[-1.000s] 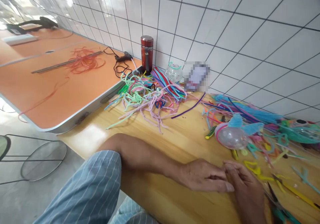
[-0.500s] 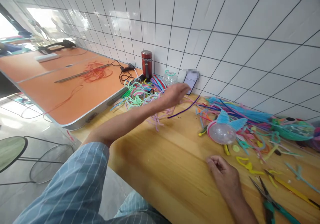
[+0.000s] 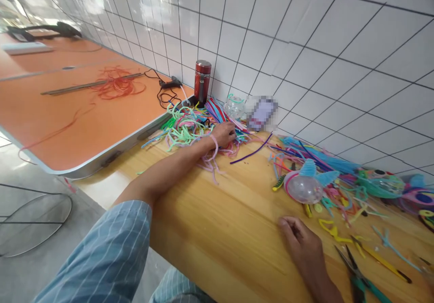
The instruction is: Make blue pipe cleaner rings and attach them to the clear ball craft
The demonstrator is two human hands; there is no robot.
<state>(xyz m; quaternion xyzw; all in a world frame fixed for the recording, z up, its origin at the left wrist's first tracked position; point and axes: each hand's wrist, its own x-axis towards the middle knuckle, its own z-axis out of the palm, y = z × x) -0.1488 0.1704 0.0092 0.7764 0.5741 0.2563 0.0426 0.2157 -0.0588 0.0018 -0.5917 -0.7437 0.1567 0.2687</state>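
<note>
My left hand (image 3: 224, 134) reaches into a tangled pile of pipe cleaners (image 3: 185, 133) towards the back of the wooden table. Its fingers are curled down among the stems; what they hold, if anything, is hidden. A pink pipe cleaner (image 3: 215, 148) loops over that wrist. Just to the right lies a single purple pipe cleaner (image 3: 251, 150). My right hand (image 3: 303, 240) rests on the table in a loose fist with nothing visible in it. Beyond it sits a clear plastic ball (image 3: 304, 190) with a pink band and blue pipe-cleaner fins (image 3: 318, 174).
Pliers (image 3: 359, 276) and a yellow-handled tool (image 3: 383, 254) lie right of my right hand. Along the tiled wall stand a red flask (image 3: 202, 82), a clear ball (image 3: 234, 106) and a phone (image 3: 261, 114). An orange table (image 3: 74, 131) adjoins at left, with a glue gun (image 3: 171, 83).
My left hand has come down from in front of the phone, moving left into the pipe cleaner pile. The view has shifted somewhat; my right hand stays resting.
</note>
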